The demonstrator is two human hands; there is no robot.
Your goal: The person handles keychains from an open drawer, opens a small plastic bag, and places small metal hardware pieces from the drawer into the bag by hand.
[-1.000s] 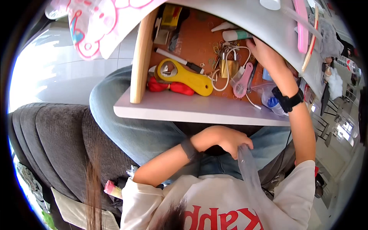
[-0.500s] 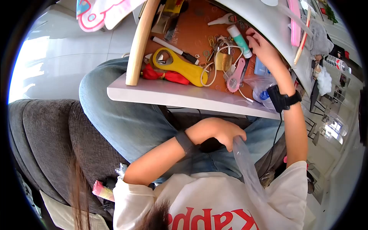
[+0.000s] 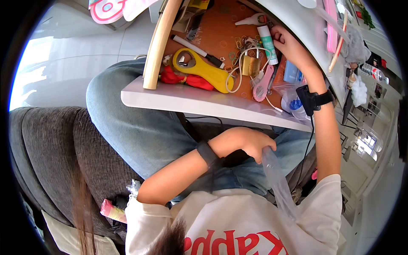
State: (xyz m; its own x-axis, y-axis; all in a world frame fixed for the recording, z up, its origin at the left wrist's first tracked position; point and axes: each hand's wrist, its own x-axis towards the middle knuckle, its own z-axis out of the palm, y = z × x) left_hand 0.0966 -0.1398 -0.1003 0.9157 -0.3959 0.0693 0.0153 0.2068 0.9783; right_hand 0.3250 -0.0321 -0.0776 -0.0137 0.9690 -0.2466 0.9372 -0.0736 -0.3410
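A clear plastic bag point(image 3: 277, 182), long and limp, hangs from my left hand point(image 3: 253, 143), whose fingers are closed on its upper end above my lap. My right hand point(image 3: 291, 46) reaches into the drawer point(image 3: 212, 104), with thumb and forefinger bent and a gap between them. It is right beside a white and green glue stick point(image 3: 268, 44); whether it touches the stick I cannot tell. Below it lie a blue container point(image 3: 290, 72) and a clear bag with a blue item point(image 3: 294, 104). A brass padlock point(image 3: 251, 65) and pink clippers point(image 3: 262, 84) lie near the glue stick.
The drawer also holds a yellow-handled tool point(image 3: 204, 71), a red bundle point(image 3: 187, 80), a marker point(image 3: 197, 51), a white cable and several small rubber bands. A wooden bar point(image 3: 160, 46) crosses its left side. The tabletop point(image 3: 299, 21) overhangs the drawer's right side.
The view has shifted slightly. The glue stick now lies a little straighter beside my right hand, which has moved slightly upward. My left hand keeps its hold on the plastic bag.
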